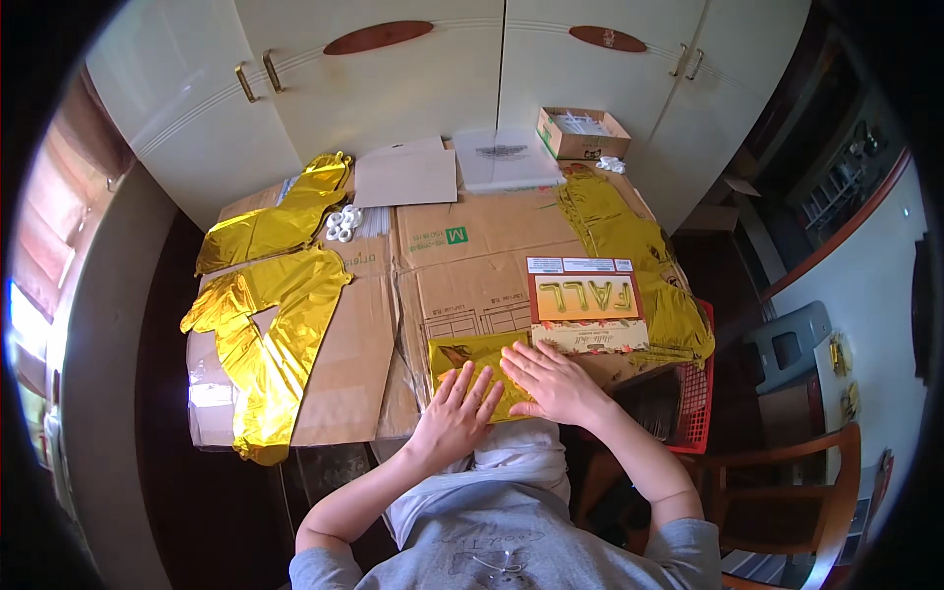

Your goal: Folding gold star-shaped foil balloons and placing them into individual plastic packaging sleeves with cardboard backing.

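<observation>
My left hand (454, 415) lies flat with its fingers spread over a folded piece of gold foil (474, 348) at the near edge of the cardboard surface. Beside it, my right hand (562, 385) presses on the same foil, fingers stretched out and slightly apart. Part of the foil is hidden under both hands. Just beyond my right hand rests a printed card (588, 299) with a picture of gold letter balloons. Flat gold foil balloons (285, 295) are spread at the left, one shaped like a letter. More gold foil balloons (615, 221) lie layered along the right side.
Small white rolls (341, 224) sit near a grey card (405, 179) and clear plastic bags (506, 159). An open carton (582, 138) stands at the back right, against cabinets (393, 88). A red basket (700, 418), wooden chair (836, 492) and grey-blue stool (792, 346) are at the right.
</observation>
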Motion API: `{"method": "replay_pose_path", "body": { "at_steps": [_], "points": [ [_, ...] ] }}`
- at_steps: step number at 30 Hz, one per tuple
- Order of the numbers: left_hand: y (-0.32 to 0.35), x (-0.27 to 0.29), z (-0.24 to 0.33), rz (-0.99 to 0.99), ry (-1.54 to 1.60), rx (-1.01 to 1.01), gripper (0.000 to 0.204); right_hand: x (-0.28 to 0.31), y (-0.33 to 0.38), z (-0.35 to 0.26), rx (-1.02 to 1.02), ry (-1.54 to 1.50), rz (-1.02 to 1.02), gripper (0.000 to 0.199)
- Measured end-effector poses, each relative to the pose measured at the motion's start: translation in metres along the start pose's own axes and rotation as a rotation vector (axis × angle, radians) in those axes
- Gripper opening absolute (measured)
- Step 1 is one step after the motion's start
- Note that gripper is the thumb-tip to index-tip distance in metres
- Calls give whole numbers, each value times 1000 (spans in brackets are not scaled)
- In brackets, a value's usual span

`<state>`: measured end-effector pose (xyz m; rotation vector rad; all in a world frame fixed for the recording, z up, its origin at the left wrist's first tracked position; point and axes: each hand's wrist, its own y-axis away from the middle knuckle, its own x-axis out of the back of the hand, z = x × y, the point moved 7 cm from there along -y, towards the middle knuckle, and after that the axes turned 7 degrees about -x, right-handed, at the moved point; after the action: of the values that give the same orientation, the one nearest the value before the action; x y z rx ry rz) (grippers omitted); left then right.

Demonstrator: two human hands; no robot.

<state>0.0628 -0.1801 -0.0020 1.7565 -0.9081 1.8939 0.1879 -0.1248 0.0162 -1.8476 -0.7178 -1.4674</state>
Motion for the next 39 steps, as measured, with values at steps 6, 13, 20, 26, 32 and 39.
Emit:
{"method": "replay_pose_path", "body": {
  "at_steps": [6,13,20,26,32,39],
  "points": [
    [-2,6,-1,-35,49,5,76,2,-31,-7,-36,-117,94,48],
    [4,31,-21,65,192,89,76,-17,-41,-7,-58,-119,121,47],
    [-2,10,-63,-13,137,167,98,-23,-40,-7,-44,-88,61,51],
    [5,6,-64,-58,67,153,109,-25,-38,-7,-46,-75,1,61],
    [7,4,-65,-118,51,166,115,-25,-37,-9,-40,-21,-29,74],
    [6,19,-47,-175,40,-45,107,-23,-37,-9,-48,34,-62,82]
  ]
}}
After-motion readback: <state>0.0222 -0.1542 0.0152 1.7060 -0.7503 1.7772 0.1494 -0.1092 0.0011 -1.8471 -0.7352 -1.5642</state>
